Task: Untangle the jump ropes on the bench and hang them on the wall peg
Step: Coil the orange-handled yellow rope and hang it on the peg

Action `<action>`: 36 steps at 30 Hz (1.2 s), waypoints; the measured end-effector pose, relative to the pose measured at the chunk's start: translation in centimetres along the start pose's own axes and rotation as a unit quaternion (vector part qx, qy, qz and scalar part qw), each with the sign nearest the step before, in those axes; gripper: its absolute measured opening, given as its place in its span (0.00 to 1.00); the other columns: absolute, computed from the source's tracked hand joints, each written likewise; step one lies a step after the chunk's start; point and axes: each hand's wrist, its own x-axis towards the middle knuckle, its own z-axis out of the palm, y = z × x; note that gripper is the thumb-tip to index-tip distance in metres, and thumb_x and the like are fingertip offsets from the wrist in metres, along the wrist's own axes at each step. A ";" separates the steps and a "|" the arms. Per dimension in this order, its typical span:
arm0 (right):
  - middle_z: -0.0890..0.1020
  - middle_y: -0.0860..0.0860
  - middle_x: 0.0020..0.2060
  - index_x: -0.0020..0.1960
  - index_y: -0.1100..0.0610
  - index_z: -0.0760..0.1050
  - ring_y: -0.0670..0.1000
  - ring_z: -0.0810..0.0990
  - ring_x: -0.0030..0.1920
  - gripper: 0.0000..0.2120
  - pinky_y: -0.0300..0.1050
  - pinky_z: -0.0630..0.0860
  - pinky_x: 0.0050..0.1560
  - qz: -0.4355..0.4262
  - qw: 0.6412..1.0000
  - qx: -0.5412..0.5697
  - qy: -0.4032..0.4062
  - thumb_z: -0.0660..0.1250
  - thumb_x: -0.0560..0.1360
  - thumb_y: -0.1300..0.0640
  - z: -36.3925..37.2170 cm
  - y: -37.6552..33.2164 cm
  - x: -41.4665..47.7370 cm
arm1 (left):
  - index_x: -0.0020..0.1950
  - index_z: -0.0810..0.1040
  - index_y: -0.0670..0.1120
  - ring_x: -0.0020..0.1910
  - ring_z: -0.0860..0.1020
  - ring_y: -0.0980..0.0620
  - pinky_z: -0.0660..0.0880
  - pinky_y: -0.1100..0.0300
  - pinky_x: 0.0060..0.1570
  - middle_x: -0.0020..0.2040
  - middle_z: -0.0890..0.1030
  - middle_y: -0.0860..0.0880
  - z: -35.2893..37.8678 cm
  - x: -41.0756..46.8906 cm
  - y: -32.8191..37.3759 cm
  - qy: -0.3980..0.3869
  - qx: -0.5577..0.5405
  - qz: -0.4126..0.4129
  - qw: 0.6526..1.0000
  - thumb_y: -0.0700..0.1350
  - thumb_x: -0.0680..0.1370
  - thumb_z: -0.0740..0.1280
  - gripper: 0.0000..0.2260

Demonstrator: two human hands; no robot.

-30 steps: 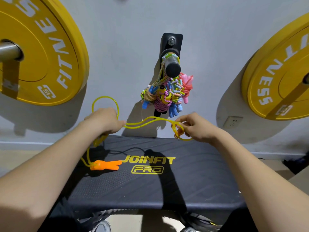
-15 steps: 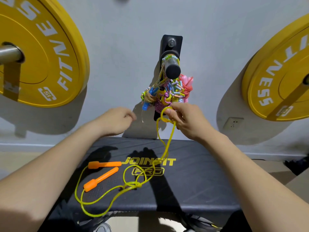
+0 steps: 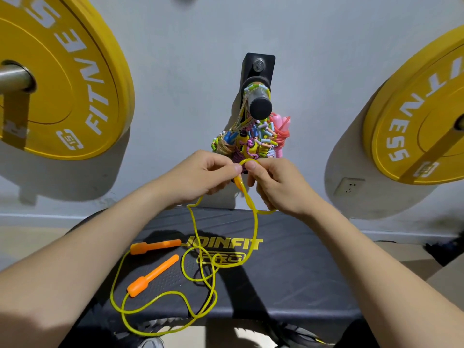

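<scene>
The yellow jump rope (image 3: pixel 256 224) lies mostly on the black table (image 3: pixel 301 272), in loose loops that cross one another near the front edge, and 1 part of it goes up to the hands. The largest things are 2 yellow weight plates in front of the grey wall (image 3: pixel 188 46): the left plate (image 3: pixel 62 71) sits on a steel bar, and the right plate (image 3: pixel 421 116) is cut by the picture edge. Under them stands the table, with the yellow letters JOINFIT PRO on its top. Above it the left hand (image 3: pixel 200 175) and the right hand (image 3: pixel 278 187) are close together, thumbs almost touching, and each pinches the same small loop of the yellow jump rope between thumb and fingers. This loop is just below a bundle (image 3: pixel 248 144) of many-coloured jump ropes, which hangs from the black wall peg (image 3: pixel 259 108). The 2 orange handles of the yellow jump rope lie on the left part of the table, near each other but apart: the upper handle (image 3: pixel 155 246) about level, the lower handle (image 3: pixel 153 276) slanted. A small white socket (image 3: pixel 349 187) is in the wall at the right
</scene>
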 end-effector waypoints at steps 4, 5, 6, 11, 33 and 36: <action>0.80 0.45 0.34 0.55 0.52 0.73 0.44 0.76 0.31 0.09 0.36 0.71 0.33 -0.024 0.997 0.002 0.070 0.71 0.82 0.50 -0.1 -0.2 0.0 | 0.45 0.87 0.49 0.33 0.70 0.53 0.67 0.56 0.35 0.31 0.75 0.54 -0.2 0.1 -0.4 0.012 0.043 -0.020 0.999 0.51 0.82 0.67 0.12; 0.79 0.46 0.37 0.54 0.52 0.73 0.44 0.76 0.35 0.09 0.36 0.72 0.36 -0.046 0.995 -0.010 0.092 0.73 0.81 0.54 -0.2 -0.3 0.0 | 0.46 0.87 0.50 0.33 0.70 0.52 0.66 0.55 0.35 0.31 0.74 0.53 -0.2 0.2 -0.6 0.018 0.037 -0.033 0.999 0.51 0.82 0.67 0.11; 0.78 0.46 0.39 0.51 0.53 0.75 0.44 0.75 0.39 0.07 0.36 0.73 0.40 -0.068 0.992 -0.044 0.097 0.74 0.79 0.59 -0.3 -0.4 0.1 | 0.47 0.87 0.49 0.33 0.70 0.49 0.66 0.54 0.35 0.31 0.74 0.51 -0.2 0.3 -0.8 0.025 0.025 -0.046 0.998 0.49 0.82 0.68 0.10; 0.83 0.35 0.37 0.49 0.46 0.88 0.36 0.79 0.43 0.12 0.27 0.69 0.39 -0.006 0.998 -0.055 0.029 0.68 0.72 0.51 0.3 -1.2 0.1 | 0.51 0.80 0.41 0.30 0.70 0.53 0.66 0.56 0.34 0.34 0.76 0.46 -0.1 0.7 -1.3 0.052 0.014 -0.053 0.997 0.44 0.85 0.66 0.08; 0.67 0.49 0.26 0.35 0.54 0.71 0.52 0.70 0.25 0.13 0.43 0.74 0.31 0.220 0.817 0.477 0.240 0.63 0.78 0.55 -2.2 -2.0 0.2 | 0.47 0.71 0.45 0.26 0.71 0.51 0.70 0.59 0.30 0.32 0.78 0.47 -1.1 1.0 -2.9 0.065 0.020 -0.217 0.974 0.46 0.86 0.63 0.09; 0.75 0.55 0.28 0.41 0.61 0.77 0.59 0.81 0.26 0.12 0.47 0.77 0.31 0.232 0.954 0.165 0.091 0.66 0.79 0.54 -2.4 -0.5 -0.8 | 0.47 0.72 0.45 0.26 0.71 0.53 0.69 0.59 0.28 0.31 0.78 0.47 -0.8 1.1 -2.7 0.076 0.031 -0.200 0.976 0.46 0.86 0.64 0.09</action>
